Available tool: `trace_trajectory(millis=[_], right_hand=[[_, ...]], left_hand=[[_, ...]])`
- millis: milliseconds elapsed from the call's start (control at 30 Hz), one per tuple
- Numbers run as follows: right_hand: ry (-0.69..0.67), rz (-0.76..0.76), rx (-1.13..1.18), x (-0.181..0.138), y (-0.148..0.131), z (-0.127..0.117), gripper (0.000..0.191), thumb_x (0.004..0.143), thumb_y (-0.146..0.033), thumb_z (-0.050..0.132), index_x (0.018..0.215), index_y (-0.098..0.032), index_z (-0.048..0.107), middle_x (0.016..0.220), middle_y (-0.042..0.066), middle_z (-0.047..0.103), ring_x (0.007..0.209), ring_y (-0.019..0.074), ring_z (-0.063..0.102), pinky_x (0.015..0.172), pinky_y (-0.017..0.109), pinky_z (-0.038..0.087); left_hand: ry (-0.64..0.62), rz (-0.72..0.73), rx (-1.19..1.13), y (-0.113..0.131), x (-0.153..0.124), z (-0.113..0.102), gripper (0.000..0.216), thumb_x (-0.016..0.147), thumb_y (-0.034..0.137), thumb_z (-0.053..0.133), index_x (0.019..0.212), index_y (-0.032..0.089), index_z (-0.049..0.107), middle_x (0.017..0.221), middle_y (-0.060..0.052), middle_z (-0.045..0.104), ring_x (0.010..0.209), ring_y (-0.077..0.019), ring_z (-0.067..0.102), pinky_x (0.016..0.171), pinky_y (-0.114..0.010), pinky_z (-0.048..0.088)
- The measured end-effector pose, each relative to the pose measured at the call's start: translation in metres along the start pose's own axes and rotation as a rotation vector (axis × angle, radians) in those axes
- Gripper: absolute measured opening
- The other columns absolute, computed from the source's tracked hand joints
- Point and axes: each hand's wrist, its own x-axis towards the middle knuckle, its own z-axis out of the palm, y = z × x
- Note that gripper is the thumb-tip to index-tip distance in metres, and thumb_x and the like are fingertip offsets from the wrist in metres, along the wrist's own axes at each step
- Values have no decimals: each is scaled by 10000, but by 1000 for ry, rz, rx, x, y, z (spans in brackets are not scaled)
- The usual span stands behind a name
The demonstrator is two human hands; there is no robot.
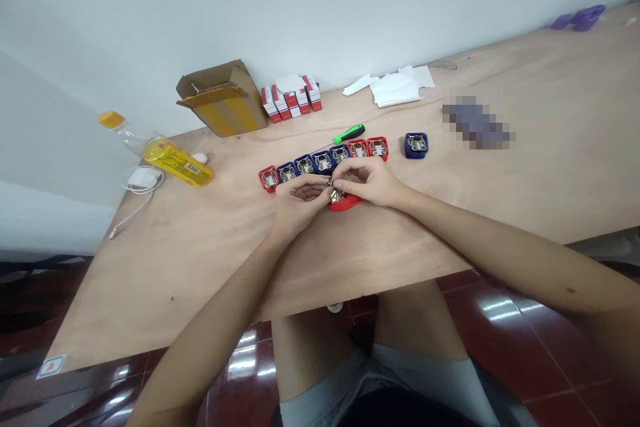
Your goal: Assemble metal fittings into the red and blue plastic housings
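My left hand (303, 203) and my right hand (373, 181) meet at the middle of the table. Thumb and fingers of each are pinched together on a small metal part (331, 183), too small to make out in full. Just under the fingertips is a red plastic piece (346, 204) with shiny brass-coloured metal parts (337, 196) at its left end, partly covered by the hands. Right behind the hands runs a slanting row of red and blue plastic housings with metal clamps, from a red housing (269, 178) through a blue housing (323, 161) to another red housing (379, 147).
Behind the row lies a green-and-black screwdriver (350, 133). A single blue housing (417, 145) sits to the right. Farther back are an open cardboard box (225, 103), red-and-white small boxes (293, 103) and white papers (397, 87). A yellow-labelled bottle (175, 160) and white charger (143, 177) lie left.
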Motion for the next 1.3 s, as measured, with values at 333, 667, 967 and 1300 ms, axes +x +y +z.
trace_trajectory(millis=[333,667,967,1300], right_hand=[[-60,-42,94,-1,2,0,249,909,-260,823,1126,-181,731,1018,53,768,946,188,746,831,333,644],[-24,-12,19,0,2,0,232,906,-255,817,1111,-174,744,1012,55,770,930,190,745,866,363,656],[-21,-4,7,0,1,-1,287,874,-262,832,1129,-178,730,994,49,764,923,189,744,862,361,650],[-31,-46,67,0,2,1,305,870,-281,849,1141,-193,737,1010,51,757,929,190,730,886,373,645]], left_hand=[[-18,-40,-12,-1,0,1,258,768,346,943,930,177,835,908,-76,842,812,-206,814,780,-351,706],[-21,-36,16,2,-2,2,264,788,369,927,945,181,830,933,-81,844,830,-206,815,790,-352,708],[-22,-40,31,2,-1,1,278,779,377,933,948,180,834,908,-77,842,813,-210,812,774,-351,707],[-7,-81,39,-1,0,0,262,760,360,932,916,176,829,897,-80,840,813,-214,812,766,-351,703]])
